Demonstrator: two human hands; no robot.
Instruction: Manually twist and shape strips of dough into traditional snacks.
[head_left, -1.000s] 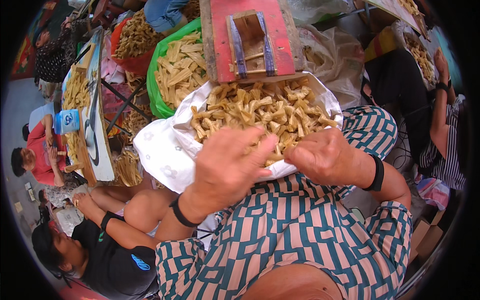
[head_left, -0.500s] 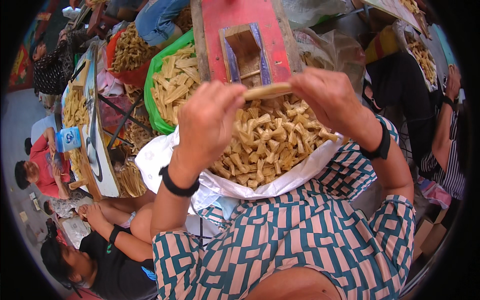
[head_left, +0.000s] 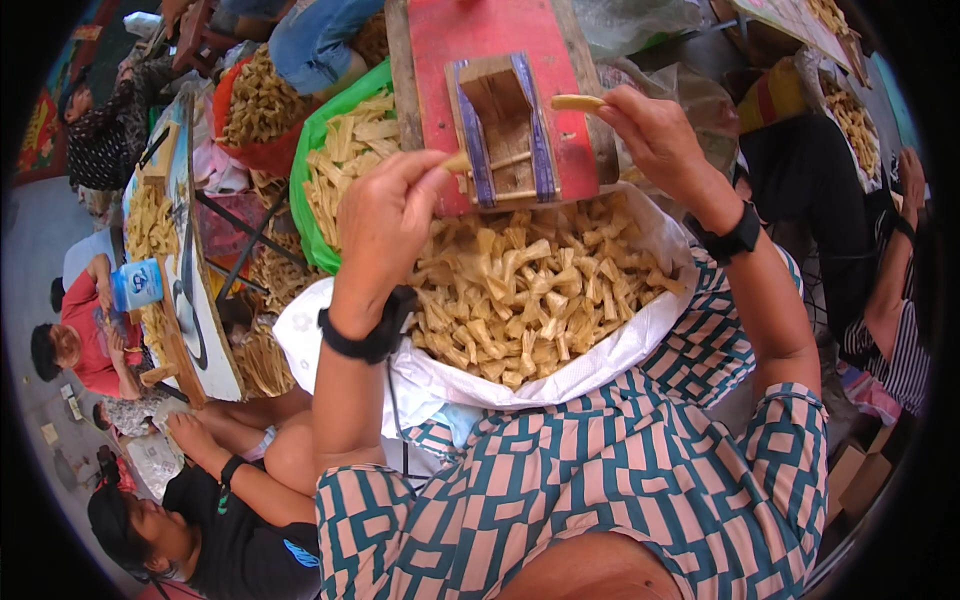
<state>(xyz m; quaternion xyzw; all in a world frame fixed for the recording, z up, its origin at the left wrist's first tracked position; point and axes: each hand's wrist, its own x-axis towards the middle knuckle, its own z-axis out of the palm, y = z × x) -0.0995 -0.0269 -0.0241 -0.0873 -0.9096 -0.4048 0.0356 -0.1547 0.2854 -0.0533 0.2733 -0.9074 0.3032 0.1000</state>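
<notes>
My left hand (head_left: 385, 225) pinches a short yellowish strip (head_left: 457, 162) at the left side of a small wooden trough (head_left: 487, 110). Higher and to the right, my right hand (head_left: 660, 150) is closed on another yellowish strip (head_left: 577, 102), its free end pointing left above the red board (head_left: 572, 140). The trough has purple tape on its edges and thin rods across its near end. Below my hands, a white sack (head_left: 440, 382) holds a heap of yellowish knotted pieces (head_left: 530, 300). These look like folded or tied dried tofu skin.
A green bag (head_left: 310, 215) of flat yellowish strips stands left of the board, with a red bag (head_left: 265, 145) of similar pieces behind. A table (head_left: 205, 330) is farther left. A seated person (head_left: 200, 520) is close at lower left; another person's arm (head_left: 890, 240) shows at right.
My hands have moved apart, the right one up and rightward. One strip stretched between both hands; now each hand holds its own piece, and the trough shows more fully.
</notes>
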